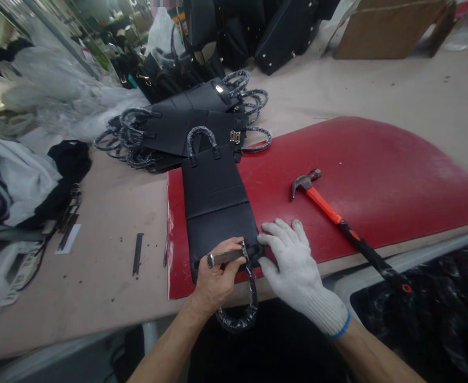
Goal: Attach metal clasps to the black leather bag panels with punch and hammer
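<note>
A black bag panel (218, 197) lies flat on the red mat, with a plastic-wrapped handle (202, 139) at its far end and another wrapped handle (237, 319) hanging over the table's front edge. My bare left hand (220, 274) is closed round a metal punch (228, 257), whose wide head rests near the panel's front right corner. Beside that corner is my right hand (292, 260) in a white glove, fingers stretched and apart, the fingertips touching the panel's edge. A claw hammer (325, 207) with an orange and black grip lies to the right.
Behind the panel, several similar black bag pieces (189, 125) with wrapped handles are piled. The red mat (377, 175) spreads rightward. A dark strip (138, 254) lies at left, and a cardboard box (393, 29) stands at the back. Black plastic-wrapped items (437, 314) fill the lower right.
</note>
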`<action>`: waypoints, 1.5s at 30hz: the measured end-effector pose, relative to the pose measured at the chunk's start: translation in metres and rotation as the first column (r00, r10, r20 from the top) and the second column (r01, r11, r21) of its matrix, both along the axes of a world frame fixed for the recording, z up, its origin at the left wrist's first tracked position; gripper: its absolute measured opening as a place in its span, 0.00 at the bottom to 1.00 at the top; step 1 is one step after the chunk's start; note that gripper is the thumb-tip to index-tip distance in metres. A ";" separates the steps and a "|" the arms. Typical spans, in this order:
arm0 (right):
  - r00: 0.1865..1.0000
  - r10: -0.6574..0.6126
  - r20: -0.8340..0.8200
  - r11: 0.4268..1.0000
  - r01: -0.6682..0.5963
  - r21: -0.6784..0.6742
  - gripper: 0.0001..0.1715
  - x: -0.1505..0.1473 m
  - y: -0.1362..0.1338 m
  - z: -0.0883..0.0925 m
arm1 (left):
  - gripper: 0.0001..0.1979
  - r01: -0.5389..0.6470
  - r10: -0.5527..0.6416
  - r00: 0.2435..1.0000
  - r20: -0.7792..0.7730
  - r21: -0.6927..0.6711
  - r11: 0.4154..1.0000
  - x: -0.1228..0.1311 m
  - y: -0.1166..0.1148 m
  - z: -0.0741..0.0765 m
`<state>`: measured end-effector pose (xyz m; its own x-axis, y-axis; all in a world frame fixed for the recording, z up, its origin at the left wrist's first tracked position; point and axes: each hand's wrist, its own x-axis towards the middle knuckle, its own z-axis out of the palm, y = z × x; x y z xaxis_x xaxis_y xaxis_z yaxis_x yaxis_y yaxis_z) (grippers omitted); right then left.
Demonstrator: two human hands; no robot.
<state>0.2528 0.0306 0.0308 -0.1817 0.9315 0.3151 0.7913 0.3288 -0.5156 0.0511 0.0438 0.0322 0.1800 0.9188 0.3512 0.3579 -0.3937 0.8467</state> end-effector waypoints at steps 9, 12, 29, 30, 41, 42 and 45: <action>1.000 -0.004 0.017 1.000 0.004 -0.004 0.22 -0.001 0.000 0.003 | 0.06 -0.012 0.012 1.000 -0.024 -0.001 1.000 0.002 0.000 0.002; 1.000 -0.007 0.019 1.000 0.007 0.002 0.21 -0.001 0.000 0.002 | 0.06 -0.014 0.014 0.999 -0.039 0.003 1.000 0.002 0.001 0.003; 0.997 -0.070 0.040 0.995 0.067 0.073 0.22 -0.005 0.001 -0.004 | 0.08 0.012 0.017 0.987 -0.157 0.181 0.983 0.005 -0.009 -0.003; 0.995 -0.090 0.038 0.993 0.086 0.082 0.22 -0.005 0.001 -0.005 | 0.09 0.029 0.002 0.985 -0.173 0.177 0.984 0.004 -0.009 -0.003; 0.992 -0.101 0.071 0.993 0.096 0.075 0.22 -0.008 0.003 -0.005 | 0.09 0.095 -0.057 0.977 -0.203 0.177 0.980 0.003 -0.003 0.001; 0.992 -0.104 0.073 0.993 0.099 0.072 0.22 -0.008 0.003 -0.005 | 0.09 0.094 -0.057 0.978 -0.202 0.180 0.979 0.004 -0.002 0.001; 0.991 -0.107 0.076 0.993 0.103 0.059 0.23 -0.009 0.003 -0.005 | 0.10 0.095 -0.059 0.980 -0.189 0.189 0.977 0.005 0.000 0.002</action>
